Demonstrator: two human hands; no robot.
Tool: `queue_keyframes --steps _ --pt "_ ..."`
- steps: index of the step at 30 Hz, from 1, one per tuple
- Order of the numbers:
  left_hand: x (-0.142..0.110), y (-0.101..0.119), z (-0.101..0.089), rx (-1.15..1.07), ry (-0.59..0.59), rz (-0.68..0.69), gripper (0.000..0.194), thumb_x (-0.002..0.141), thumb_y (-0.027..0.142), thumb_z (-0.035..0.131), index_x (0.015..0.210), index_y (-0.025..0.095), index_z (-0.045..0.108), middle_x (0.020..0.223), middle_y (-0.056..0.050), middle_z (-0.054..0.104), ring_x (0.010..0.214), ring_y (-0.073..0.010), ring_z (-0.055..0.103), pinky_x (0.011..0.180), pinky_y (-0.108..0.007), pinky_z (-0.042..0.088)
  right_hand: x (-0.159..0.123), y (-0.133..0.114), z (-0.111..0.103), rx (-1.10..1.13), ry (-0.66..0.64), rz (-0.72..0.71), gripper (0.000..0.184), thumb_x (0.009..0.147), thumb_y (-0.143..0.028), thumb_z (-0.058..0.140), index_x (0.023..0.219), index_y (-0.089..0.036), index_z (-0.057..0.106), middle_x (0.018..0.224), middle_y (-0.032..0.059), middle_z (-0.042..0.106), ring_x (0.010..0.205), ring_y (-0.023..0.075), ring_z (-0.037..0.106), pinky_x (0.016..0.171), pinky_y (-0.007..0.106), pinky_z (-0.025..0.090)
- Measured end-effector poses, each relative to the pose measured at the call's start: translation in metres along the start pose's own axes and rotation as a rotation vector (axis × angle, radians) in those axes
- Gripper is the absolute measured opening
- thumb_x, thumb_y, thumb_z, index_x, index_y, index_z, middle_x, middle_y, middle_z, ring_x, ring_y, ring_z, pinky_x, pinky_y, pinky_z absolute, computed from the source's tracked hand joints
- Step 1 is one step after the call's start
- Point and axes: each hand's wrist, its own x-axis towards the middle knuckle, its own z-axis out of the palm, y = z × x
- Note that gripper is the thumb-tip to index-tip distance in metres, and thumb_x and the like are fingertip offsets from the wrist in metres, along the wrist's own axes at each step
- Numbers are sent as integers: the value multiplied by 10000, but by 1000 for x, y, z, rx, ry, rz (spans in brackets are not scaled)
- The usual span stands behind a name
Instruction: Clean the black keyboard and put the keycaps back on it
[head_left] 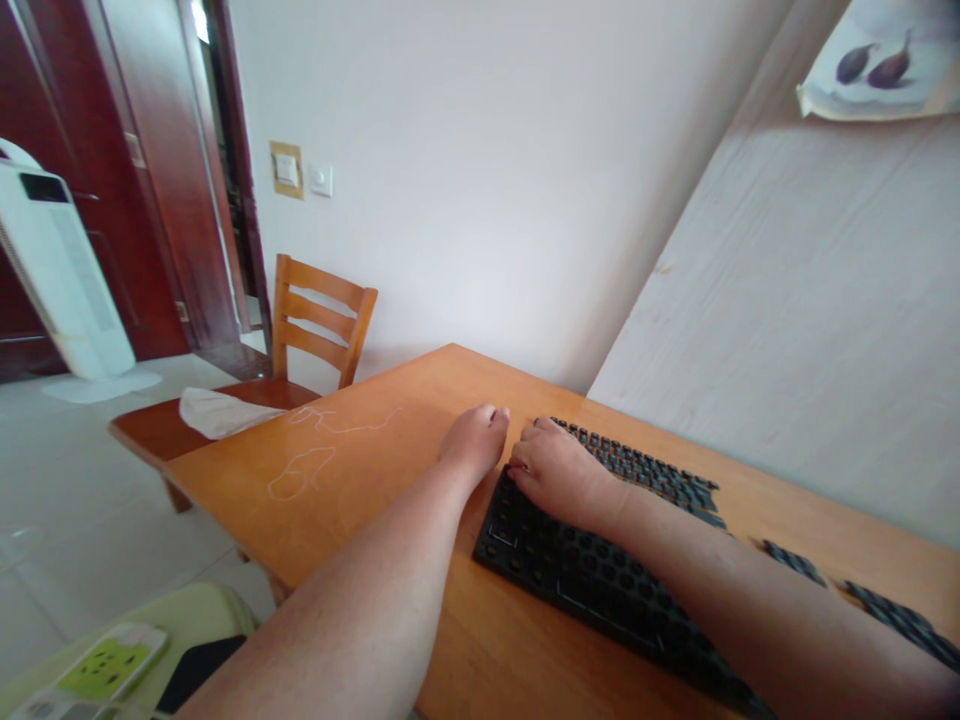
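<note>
A black keyboard base (pixel 525 550), bare of keycaps where it shows, lies on the wooden table in front of me. Behind it, loose black keycaps (pixel 652 465) stand in rows. My right hand (pixel 559 470) is over the base's far left corner, fingers curled down and pressed together; what they may hold is hidden. Just left of that corner, above the tabletop, my left hand (pixel 478 440) is closed, with thumb and fingers drawn in. Anything inside it is out of sight. My right forearm covers part of the base and some keycaps.
More keycaps (pixel 892 610) lie to the right on the table (pixel 375 500). A wooden chair (pixel 322 320) with a white cloth (pixel 225 412) stands at the far left side. Near my left arm, a power strip (pixel 109 665) and a dark flat object (pixel 199 672) rest on a pale green seat.
</note>
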Motion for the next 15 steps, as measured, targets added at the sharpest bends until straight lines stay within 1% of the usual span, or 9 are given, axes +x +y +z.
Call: queue_keyframes --steps 3,9,15 --pt "-1 2 -1 -6 -2 -12 468 936 469 326 832 178 677 828 -93 707 730 -195 608 571 -287 337 2 3 1 -5 -33 -12 280 887 -290 495 802 -166 731 852 111 679 866 227 560 871 351 379" --pt "0 2 -1 2 -7 -19 465 935 467 322 841 182 678 854 -96 710 729 -197 597 575 -289 330 3 11 3 46 -43 -67 280 894 -282 494 817 -190 747 832 80 695 888 208 582 880 328 373" --pt "1 -1 3 13 -6 -10 473 936 483 321 861 179 675 861 -92 706 724 -185 585 577 -284 308 3 7 -2 -14 -47 -76 295 897 -267 478 795 -185 742 837 92 691 879 221 578 859 337 383"
